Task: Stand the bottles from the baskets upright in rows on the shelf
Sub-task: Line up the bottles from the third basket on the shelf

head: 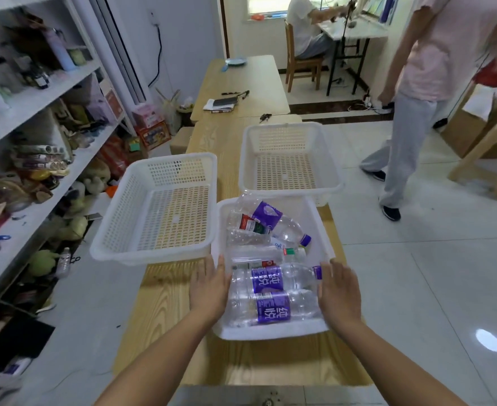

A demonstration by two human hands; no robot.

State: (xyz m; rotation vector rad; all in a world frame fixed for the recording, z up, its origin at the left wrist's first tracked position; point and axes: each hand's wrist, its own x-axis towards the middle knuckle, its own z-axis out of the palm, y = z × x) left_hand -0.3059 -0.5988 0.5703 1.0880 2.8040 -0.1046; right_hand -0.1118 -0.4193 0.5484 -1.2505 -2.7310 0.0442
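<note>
– Bottles, clear plastic with purple labels (267,281), lying on their sides in a heap inside the near white perforated plastic basket (270,332), at the front of the pale wooden table (168,332). None upright yet. How to begin?

– Look at the hands first. Left hand (209,291) laid against the basket's left wall, right hand (339,294) against its right wall, fingers fairly straight on both, nothing pinched or clasped. Probably steadying the basket, or about to lift it. For a lift, hook the fingers under the rim and keep it level on the way to the tall white shelving unit (51,86) on the left. Otherwise pick one bottle at a time by the body, cap up.

– Any trouble to expect?

– Likely tippy once upright; set each down squarely, close to its neighbour. Mind the two empty white perforated baskets: one (118,218) just beside on the left, hanging over the table's edge, one (288,127) behind.

– And hard to make out?

– Thumbs hidden against the walls. Lower bottles covered by upper ones, so no count. Water inside or not: impossible to tell. Shelf boards crowded and blurred; no free space for rows to be picked out. Standing person in a pink top (434,54) cut off at the right.
</note>
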